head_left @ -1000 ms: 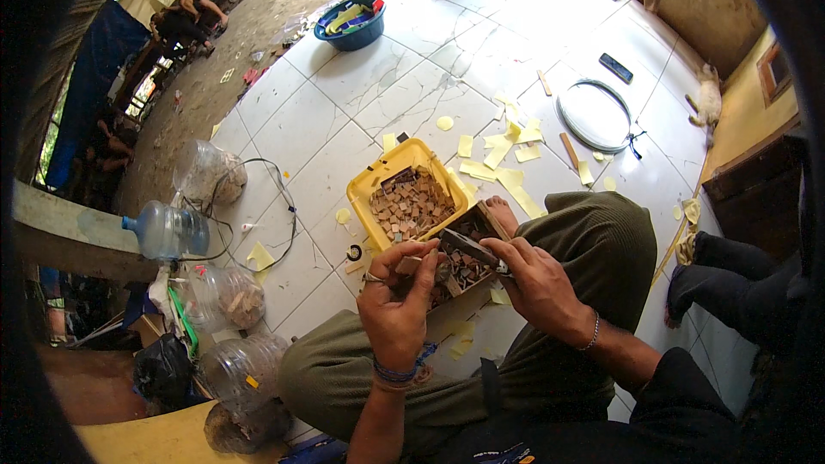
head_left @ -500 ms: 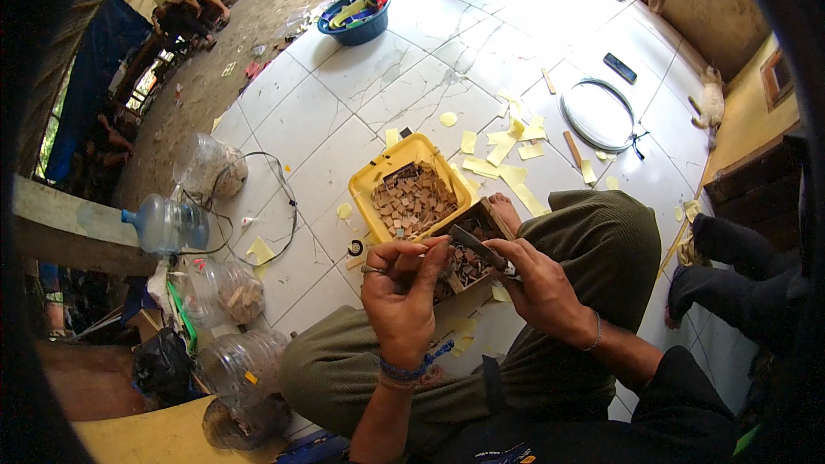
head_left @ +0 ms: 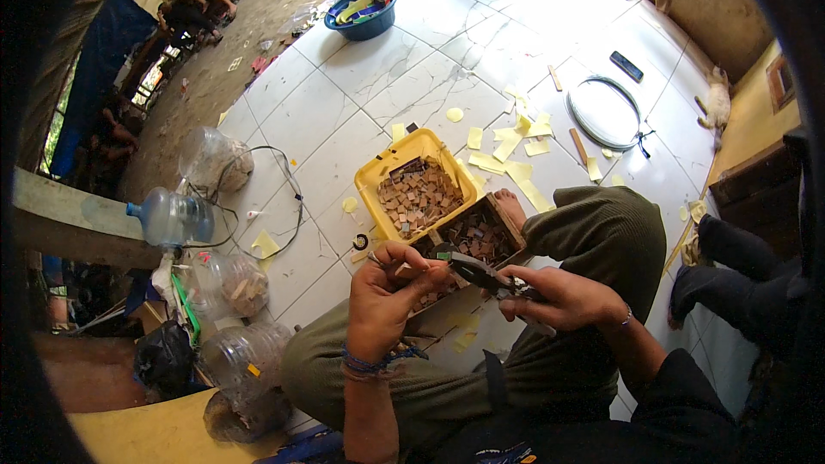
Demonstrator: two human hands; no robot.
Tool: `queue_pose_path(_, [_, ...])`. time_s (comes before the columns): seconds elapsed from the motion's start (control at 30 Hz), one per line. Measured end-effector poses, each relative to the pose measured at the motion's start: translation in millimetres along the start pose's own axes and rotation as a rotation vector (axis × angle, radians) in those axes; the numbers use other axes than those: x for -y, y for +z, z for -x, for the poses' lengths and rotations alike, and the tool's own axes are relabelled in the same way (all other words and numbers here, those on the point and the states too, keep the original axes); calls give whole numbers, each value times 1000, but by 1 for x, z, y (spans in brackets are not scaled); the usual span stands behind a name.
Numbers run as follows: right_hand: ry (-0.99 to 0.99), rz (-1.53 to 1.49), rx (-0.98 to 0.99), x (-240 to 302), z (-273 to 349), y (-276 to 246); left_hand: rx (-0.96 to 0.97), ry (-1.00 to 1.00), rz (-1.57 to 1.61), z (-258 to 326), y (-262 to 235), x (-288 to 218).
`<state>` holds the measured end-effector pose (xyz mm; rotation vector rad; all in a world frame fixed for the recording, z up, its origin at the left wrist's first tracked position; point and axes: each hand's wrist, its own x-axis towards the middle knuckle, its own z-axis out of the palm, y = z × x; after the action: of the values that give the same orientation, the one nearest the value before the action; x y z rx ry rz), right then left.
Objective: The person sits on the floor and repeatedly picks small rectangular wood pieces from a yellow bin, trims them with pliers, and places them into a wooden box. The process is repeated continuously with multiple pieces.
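My right hand (head_left: 563, 296) is wrapped round the handles of dark pliers (head_left: 473, 271). The jaws point left and reach the fingertips of my left hand (head_left: 391, 288). Thumb and forefinger of that hand are pinched on a small flat piece (head_left: 443, 255), part of which looks green; its kind is too small to tell. Just beyond both hands stands a wooden box (head_left: 507, 228) with compartments of small dark and brown pieces. Against its far left side is a yellow tub (head_left: 365, 185) holding many small brown square pieces (head_left: 421, 193).
Yellow paper scraps (head_left: 507, 146) and a coil of wire (head_left: 574, 120) lie on the white tiles, with a phone (head_left: 626, 66) beyond. Clear plastic jugs (head_left: 172, 222) and a black cable (head_left: 296, 185) are at left. A blue basin (head_left: 365, 30) stands far off; another person's legs (head_left: 730, 275) are at right.
The pliers have turned and their handles now show spread in my right hand, which has shifted right. My left hand has tilted and moved slightly left. The whole view has shifted a little.
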<state>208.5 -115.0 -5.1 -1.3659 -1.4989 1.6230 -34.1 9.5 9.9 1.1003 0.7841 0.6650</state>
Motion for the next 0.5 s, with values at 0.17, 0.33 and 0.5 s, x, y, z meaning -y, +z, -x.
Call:
queue_pose_path(0.17, [-106,-28,30,0,-2,-1,89,33,-64,5,-4,-9])
queue_pose_path(0.33, [-87,42,-66,1,-4,-4,96,20,-154,0,-5,-12])
queue_pose_path(0.5, [-113,8,-475,-7,-16,3,11,26,18,-2,-1,-5])
